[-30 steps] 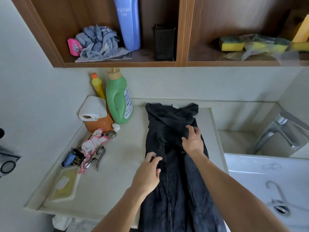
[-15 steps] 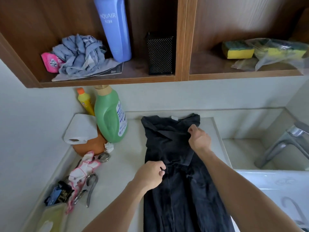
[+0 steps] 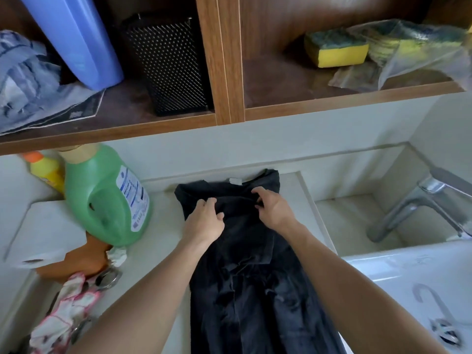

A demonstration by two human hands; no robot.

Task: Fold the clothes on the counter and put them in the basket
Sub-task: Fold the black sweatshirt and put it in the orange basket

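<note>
Black garment (image 3: 245, 264) on beige counter (image 3: 158, 241), sink (image 3: 421, 272)

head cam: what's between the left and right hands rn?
Only the dark garment: a creased band of its fabric near the collar spans the gap between the left hand and right hand, both gripping it. Seen in the head view.

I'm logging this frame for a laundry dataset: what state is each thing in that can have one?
Black garment, lying lengthwise on counter, not yet folded up.
Left hand, grips garment near collar.
Right hand, grips garment near collar.
Green detergent bottle, upright, capped.
Yellow bottle, upright, capped.
Paper roll, lying on its side.
Faucet, no water running.
</note>
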